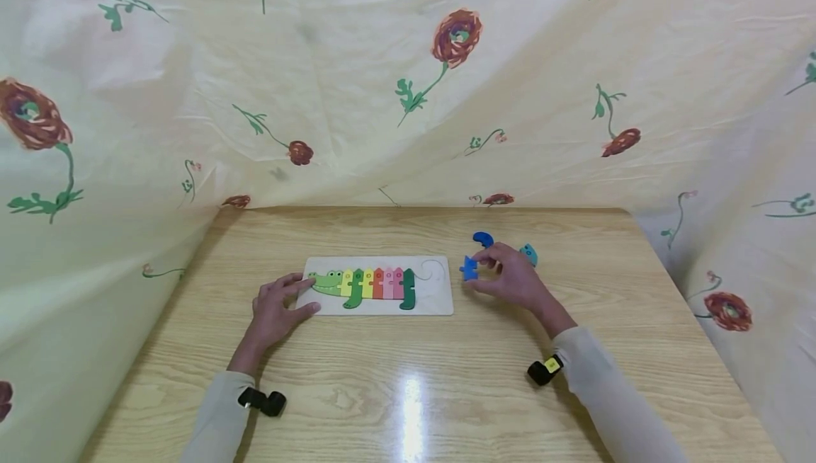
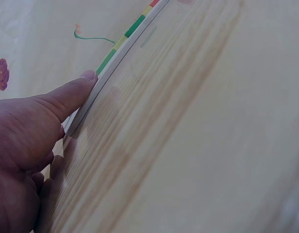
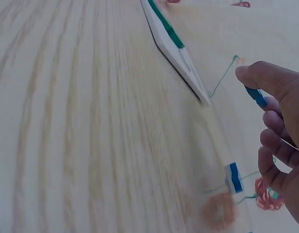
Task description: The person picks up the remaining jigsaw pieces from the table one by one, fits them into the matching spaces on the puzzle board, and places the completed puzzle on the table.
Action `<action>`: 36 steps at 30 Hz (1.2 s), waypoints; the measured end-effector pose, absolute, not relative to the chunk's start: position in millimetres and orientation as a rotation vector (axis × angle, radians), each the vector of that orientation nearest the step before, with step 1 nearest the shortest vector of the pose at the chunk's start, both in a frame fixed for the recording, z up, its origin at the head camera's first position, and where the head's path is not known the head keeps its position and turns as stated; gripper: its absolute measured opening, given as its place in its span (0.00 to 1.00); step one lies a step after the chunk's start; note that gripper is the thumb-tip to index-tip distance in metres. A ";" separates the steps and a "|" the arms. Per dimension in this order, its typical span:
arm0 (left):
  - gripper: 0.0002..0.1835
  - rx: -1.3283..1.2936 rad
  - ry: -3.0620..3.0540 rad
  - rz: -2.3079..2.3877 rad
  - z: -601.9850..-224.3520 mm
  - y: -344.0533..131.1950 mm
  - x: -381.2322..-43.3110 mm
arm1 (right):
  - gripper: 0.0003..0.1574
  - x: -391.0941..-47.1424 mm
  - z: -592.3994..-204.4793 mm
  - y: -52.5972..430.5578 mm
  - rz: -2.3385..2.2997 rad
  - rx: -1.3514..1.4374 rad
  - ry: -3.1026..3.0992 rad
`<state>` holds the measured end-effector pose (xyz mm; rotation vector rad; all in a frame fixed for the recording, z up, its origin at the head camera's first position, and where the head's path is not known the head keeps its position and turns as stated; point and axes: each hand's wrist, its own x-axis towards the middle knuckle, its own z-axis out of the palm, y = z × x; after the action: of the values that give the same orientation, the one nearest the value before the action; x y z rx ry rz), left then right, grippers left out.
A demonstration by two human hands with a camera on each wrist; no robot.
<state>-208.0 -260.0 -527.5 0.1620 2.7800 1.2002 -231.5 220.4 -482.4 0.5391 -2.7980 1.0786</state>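
Observation:
A crocodile puzzle board [image 1: 436, 300] lies on the table, its coloured pieces running from a green head [image 1: 328, 282] to a dark green leg piece [image 1: 408, 290]. A curved tail outline shows bare at its right end. My left hand [image 1: 278, 311] holds the board's left end, the thumb along the near edge in the left wrist view. Just right of the board, my right hand [image 1: 513, 277] pinches a blue puzzle piece [image 1: 469, 268] between thumb and finger, raised off the table in the right wrist view. Beyond that hand lies a curved dark blue piece [image 1: 483, 238].
A teal piece [image 1: 529, 254] lies right of my right hand, partly hidden by it. The wooden table [image 1: 344, 392] ends at a flowered cloth [image 1: 357, 95] hanging behind and at both sides.

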 end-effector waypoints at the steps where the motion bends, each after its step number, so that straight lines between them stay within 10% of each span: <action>1: 0.34 0.162 2.781 1.200 -527.6 -260.1 -208.0 | 0.28 -231.5 -482.3 219.2 1.075 0.539 -2.801; 36: 0.34 0.158 2.795 1.203 -532.1 -258.3 -208.0 | 0.26 -233.1 -485.7 161.8 1.151 0.580 -2.923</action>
<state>-208.0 -258.3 -532.1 0.1583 2.7950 1.2033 -233.1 161.8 -485.7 0.5796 -2.9230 1.1513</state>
